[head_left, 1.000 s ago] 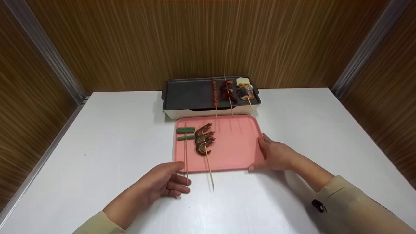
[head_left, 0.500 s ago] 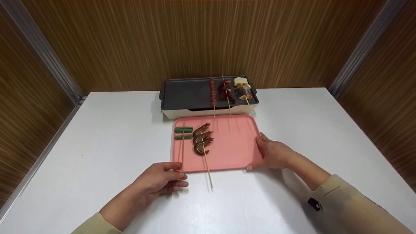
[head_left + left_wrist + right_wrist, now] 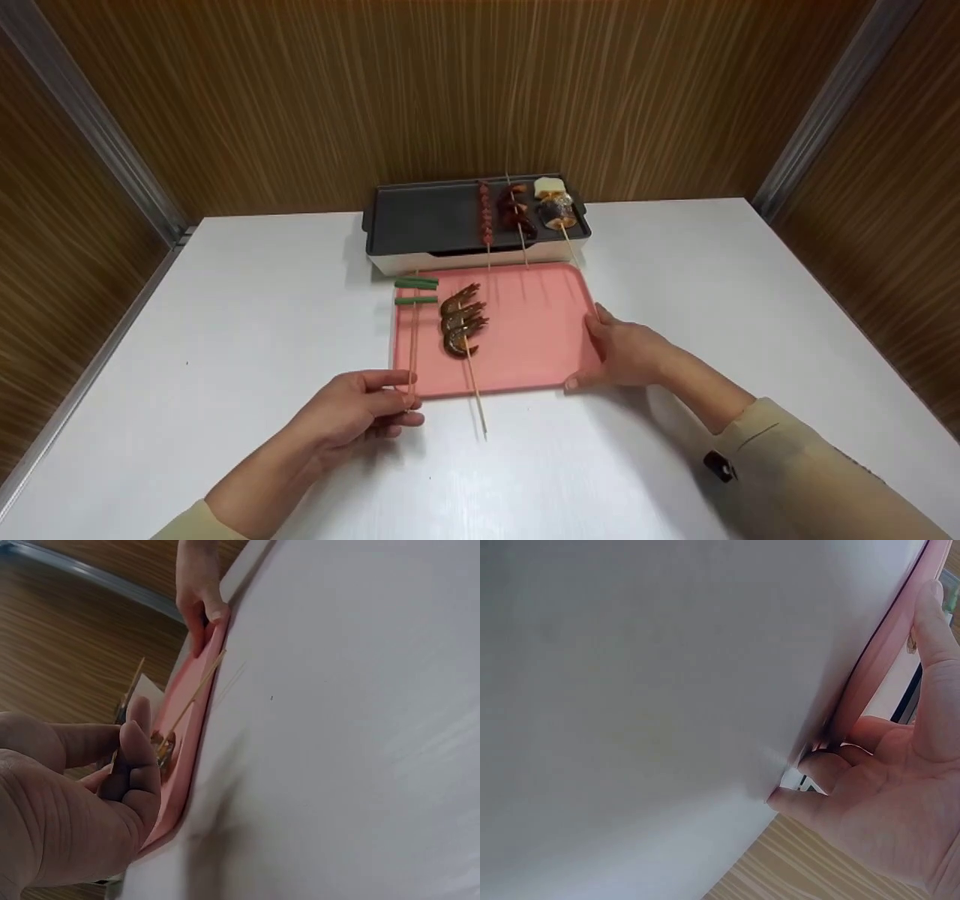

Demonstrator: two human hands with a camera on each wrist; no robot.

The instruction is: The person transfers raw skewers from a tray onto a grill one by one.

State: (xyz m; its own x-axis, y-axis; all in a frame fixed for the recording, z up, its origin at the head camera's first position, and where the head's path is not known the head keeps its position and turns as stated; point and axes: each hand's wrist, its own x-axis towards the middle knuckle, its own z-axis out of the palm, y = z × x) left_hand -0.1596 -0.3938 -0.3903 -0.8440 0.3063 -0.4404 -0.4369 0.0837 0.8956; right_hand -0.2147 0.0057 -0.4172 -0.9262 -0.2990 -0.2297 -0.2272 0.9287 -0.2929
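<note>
My left hand [image 3: 346,409] pinches the lower end of a green vegetable skewer [image 3: 416,301], a wooden stick with several green pieces across its top. The skewer is raised over the left edge of a pink tray [image 3: 536,337]. On that tray lies a shrimp skewer [image 3: 463,322], its stick sticking out past the front edge. My right hand [image 3: 630,354] holds the tray's front right corner, thumb along the front edge and fingers at the right side. In the left wrist view, the left hand's thumb and fingers [image 3: 139,765] hide most of the pinched stick.
A dark grill plate [image 3: 424,217] on a white base stands behind the tray. Along its right half lie a thin red skewer [image 3: 486,214], a dark brown skewer [image 3: 514,210] and a skewer with a white piece and a browned chunk [image 3: 556,210]. A wood-grain wall [image 3: 450,90] rises behind.
My left fingers have closed on the green vegetable skewer's stick, and the skewer has been raised a little from the tray. The right hand stays at the tray corner.
</note>
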